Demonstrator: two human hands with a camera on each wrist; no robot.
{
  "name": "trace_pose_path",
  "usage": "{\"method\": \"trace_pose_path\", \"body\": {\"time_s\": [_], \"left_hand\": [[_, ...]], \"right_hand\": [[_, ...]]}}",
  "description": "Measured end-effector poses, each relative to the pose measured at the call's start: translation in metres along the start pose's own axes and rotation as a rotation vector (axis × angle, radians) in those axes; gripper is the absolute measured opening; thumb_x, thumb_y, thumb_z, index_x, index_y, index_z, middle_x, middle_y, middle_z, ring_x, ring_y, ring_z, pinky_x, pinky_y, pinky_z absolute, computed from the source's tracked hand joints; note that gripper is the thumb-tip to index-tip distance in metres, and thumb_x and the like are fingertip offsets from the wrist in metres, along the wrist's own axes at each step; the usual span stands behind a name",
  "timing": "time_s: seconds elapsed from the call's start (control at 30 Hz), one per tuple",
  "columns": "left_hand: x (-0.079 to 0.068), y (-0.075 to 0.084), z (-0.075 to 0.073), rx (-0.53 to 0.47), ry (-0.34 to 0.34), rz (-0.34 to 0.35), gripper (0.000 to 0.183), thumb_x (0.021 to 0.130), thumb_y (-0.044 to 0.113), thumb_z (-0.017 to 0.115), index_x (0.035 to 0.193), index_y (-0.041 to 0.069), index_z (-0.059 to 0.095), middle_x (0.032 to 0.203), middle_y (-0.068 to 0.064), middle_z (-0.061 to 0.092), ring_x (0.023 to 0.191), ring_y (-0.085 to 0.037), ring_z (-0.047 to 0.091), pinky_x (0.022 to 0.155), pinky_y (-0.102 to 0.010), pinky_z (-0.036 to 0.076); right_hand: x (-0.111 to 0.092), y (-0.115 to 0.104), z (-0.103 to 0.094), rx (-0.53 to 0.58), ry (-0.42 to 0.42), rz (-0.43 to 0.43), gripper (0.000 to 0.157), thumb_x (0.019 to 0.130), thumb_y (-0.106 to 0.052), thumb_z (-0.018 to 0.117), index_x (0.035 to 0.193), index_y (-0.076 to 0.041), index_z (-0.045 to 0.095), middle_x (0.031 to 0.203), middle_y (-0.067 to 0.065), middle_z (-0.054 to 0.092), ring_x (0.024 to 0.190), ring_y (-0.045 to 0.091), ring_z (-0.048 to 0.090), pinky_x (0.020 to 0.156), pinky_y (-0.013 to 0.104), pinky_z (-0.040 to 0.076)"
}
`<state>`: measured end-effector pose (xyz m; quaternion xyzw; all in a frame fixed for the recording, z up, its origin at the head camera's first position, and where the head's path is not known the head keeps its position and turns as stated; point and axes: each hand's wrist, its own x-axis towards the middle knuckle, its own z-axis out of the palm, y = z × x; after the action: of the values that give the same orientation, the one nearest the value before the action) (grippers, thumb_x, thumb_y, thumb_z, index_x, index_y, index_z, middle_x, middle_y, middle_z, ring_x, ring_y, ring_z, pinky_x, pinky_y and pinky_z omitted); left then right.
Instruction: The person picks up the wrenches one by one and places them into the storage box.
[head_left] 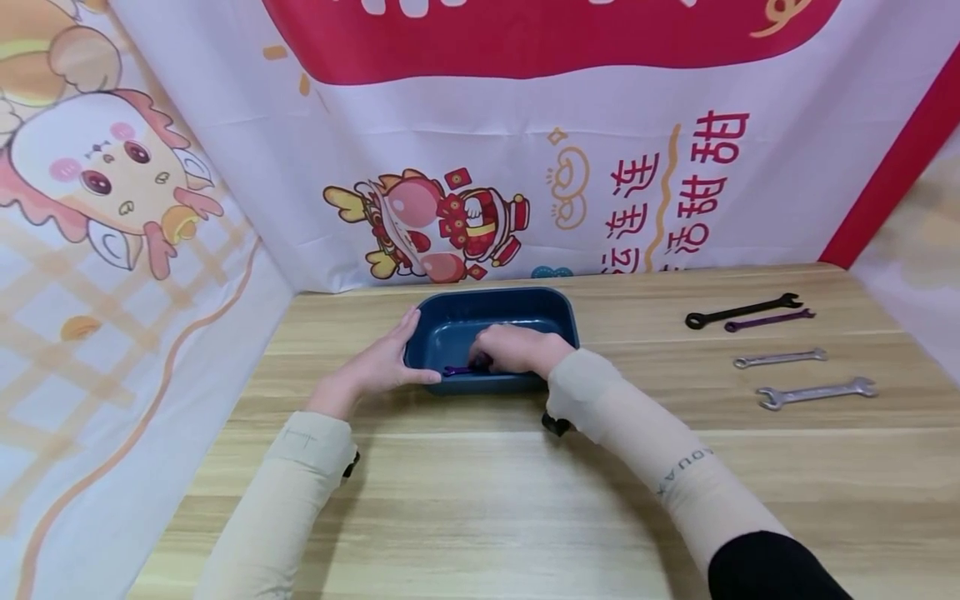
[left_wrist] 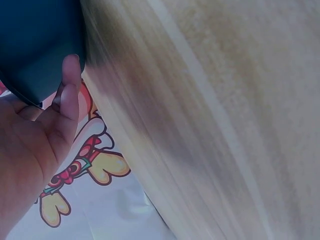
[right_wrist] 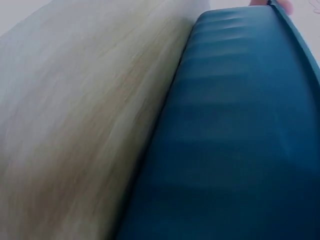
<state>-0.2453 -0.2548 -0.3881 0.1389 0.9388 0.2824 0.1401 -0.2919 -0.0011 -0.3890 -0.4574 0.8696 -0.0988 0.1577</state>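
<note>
Black sleeve (head_left: 772, 571) on the right upper arm, nearest the lens, overlapping a pale, soft-looking right forearm sleeve (head_left: 667, 458); matching left forearm sleeve (head_left: 262, 517) opposite. Tabletop (head_left: 465, 500): wood-grained, light brown, streaked lengthwise. Behind it, a white cloth (head_left: 465, 117), lightly creased, printed in red and yellow.

To the right, four wrenches in a loose column, well apart from the tray: black wrench (head_left: 742, 312), slim purple wrench (head_left: 771, 320) just beside it, small silver wrench (head_left: 780, 358), larger silver wrench (head_left: 817, 392) forked at both ends.

Tray (head_left: 442, 337): deep blue, smooth and slightly glossy, rounded corners; outer wall faintly rippled in the right wrist view. Left hand (head_left: 382, 358) spans its left near corner, thumb and fingers spread wide. Right hand (head_left: 513, 348) reaches inside, fingers curled down, pinching a purple tool (head_left: 455, 371) along the near wall; knuckles hide its right end.
</note>
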Motion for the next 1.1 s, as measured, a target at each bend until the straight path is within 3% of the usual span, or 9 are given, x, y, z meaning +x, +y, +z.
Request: {"method": "trace_pose_path", "body": {"time_s": [0.33, 0.6, 0.87, 1.1], "left_hand": [[-0.001, 0.003, 0.001, -0.010, -0.005, -0.002, 0.120, 0.088, 0.048, 0.080, 0.165, 0.013, -0.005, 0.172, -0.005, -0.009, 0.156, -0.034, 0.004, 0.122, -0.056, 0.016], [-0.002, 0.006, -0.001, -0.004, 0.000, -0.012, 0.120, 0.088, 0.047, 0.080, 0.165, 0.013, -0.004, 0.172, -0.006, -0.009, 0.156, -0.035, 0.006, 0.122, -0.056, 0.017], [-0.003, 0.006, -0.003, 0.008, -0.007, -0.021, 0.120, 0.087, 0.048, 0.080, 0.165, 0.013, -0.004, 0.172, -0.007, -0.007, 0.156, -0.037, 0.007, 0.121, -0.058, 0.019], [-0.003, 0.004, -0.002, 0.003, -0.007, -0.028, 0.120, 0.087, 0.049, 0.080, 0.166, 0.015, -0.004, 0.172, -0.005, -0.009, 0.156, -0.036, 0.006, 0.121, -0.058, 0.019]], "right_hand": [[-0.002, 0.001, -0.005, 0.073, -0.020, 0.030, 0.031, 0.102, -0.008, 0.065, 0.131, -0.013, 0.072, 0.120, 0.004, 0.072, 0.104, 0.016, 0.065, 0.101, 0.036, 0.052], [-0.011, 0.002, -0.016, 0.174, 0.022, 0.004, 0.029, 0.102, -0.006, 0.063, 0.129, -0.011, 0.073, 0.116, 0.005, 0.071, 0.100, 0.019, 0.062, 0.100, 0.037, 0.052], [-0.021, 0.001, -0.027, 0.183, 0.073, -0.055, 0.028, 0.102, -0.008, 0.063, 0.128, -0.009, 0.073, 0.117, 0.008, 0.070, 0.098, 0.019, 0.061, 0.095, 0.033, 0.054], [-0.033, 0.003, -0.034, 0.198, 0.109, -0.039, 0.028, 0.102, -0.010, 0.064, 0.128, -0.010, 0.073, 0.114, 0.006, 0.069, 0.095, 0.017, 0.060, 0.089, 0.030, 0.055]]}}
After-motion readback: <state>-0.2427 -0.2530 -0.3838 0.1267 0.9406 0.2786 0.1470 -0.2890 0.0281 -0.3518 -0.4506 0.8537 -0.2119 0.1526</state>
